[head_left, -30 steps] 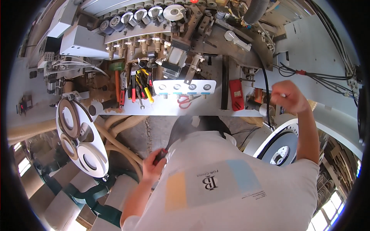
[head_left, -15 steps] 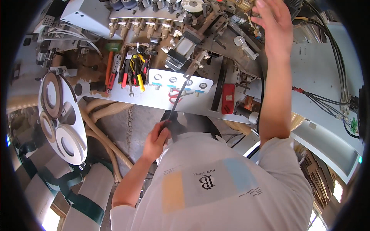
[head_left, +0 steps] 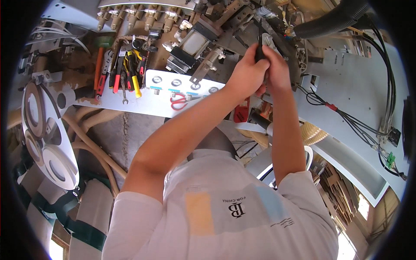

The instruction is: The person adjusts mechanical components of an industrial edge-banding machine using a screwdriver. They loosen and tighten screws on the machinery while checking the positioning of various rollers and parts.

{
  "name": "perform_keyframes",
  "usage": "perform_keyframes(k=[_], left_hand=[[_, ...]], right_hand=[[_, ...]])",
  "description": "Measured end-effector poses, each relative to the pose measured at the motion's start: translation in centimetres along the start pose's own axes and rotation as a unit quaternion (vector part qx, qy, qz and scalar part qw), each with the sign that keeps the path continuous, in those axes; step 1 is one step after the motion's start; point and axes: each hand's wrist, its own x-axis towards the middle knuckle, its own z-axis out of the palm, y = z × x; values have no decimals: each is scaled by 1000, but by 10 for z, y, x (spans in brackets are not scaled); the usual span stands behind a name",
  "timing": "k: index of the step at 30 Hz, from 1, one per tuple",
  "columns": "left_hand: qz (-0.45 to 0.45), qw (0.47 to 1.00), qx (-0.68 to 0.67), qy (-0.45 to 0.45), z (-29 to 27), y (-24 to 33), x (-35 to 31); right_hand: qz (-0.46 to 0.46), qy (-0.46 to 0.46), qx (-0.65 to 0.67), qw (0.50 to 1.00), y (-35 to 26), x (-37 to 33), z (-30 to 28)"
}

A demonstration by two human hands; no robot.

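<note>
My left hand is closed round a slim, dark rod-shaped tool, its thumb side toward my other hand. My right hand presses against the left one and is closed on the same tool. The tool points away from me over the machine, its far end near a pale metal lever; whether it touches anything there I cannot tell. Its near end is covered by my fingers. Left of my hands sits a pneumatic cylinder on the machine bed.
Pliers and screwdrivers lie in a cluster at the left, beside an orange-handled hammer. Red-handled scissors lie by the gauge panel. A black corrugated hose crosses the far right; cables run over the right panel.
My left hand has swung up and right with the tool, from before my body to the machine. The right hand has come down and closed beside it. The view has shifted right.
</note>
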Motion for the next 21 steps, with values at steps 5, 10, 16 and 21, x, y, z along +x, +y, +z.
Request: perform_keyframes(k=[5,10,16,21], left_hand=[[-45,998,45,-14,26,29,25],[51,997,48,32,33,7,39],[5,999,25,32,43,20,67],[69,994,60,63,50,12,101]], right_hand=[[-21,-25,75,997,1,48,-40],[-18,25,136,990,-9,34,-33],[8,6,196,981,-8,63,-50],[34,-147,262,953,-13,87,-63]])
